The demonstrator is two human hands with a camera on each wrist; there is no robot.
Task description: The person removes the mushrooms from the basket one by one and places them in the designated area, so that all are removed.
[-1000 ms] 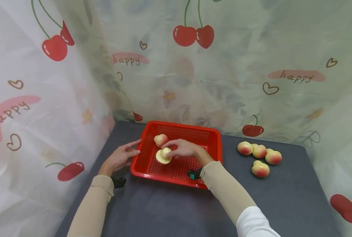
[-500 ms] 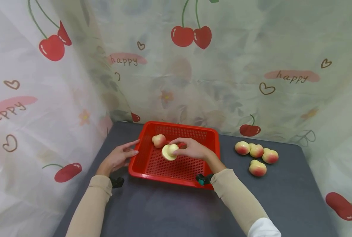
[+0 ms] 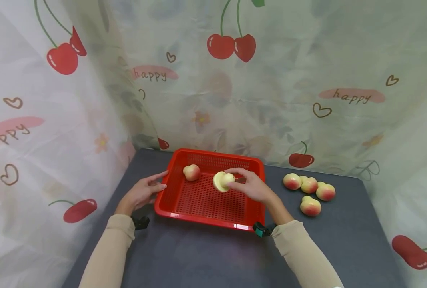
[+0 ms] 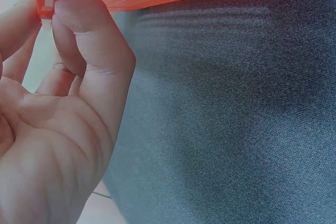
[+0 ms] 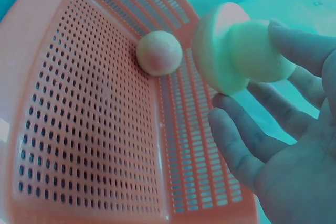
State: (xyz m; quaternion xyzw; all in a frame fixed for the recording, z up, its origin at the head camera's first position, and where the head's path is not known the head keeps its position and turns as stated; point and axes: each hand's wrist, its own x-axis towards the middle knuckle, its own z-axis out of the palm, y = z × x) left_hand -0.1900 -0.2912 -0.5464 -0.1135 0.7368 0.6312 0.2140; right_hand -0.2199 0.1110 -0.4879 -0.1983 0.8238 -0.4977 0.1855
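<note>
- Over the red basket (image 3: 208,204), just right of its middle, the person's right hand (image 3: 253,187) is pinching a mushroom-shaped piece (image 3: 223,181) by the stem, thumb and fingers closing on it.
- At the basket's left side, the left hand (image 3: 141,193) is gripping the rim, thumb and forefinger closing on its edge in the left wrist view.
- The held piece is showing a smooth, pale yellow stem and underside; its cap is facing away from the right hand, and it is sitting tilted in the grip.
- A second mushroom-shaped piece (image 3: 192,173), blushed pink, is lying inside the basket near the far left corner.
- Four similar pieces (image 3: 310,207) are lying on the dark table (image 3: 199,256), right of the basket.
- Compared with half a second ago, the held piece is appearing further right, more of the basket floor is showing, and the left hand is keeping its place at the rim.
</note>
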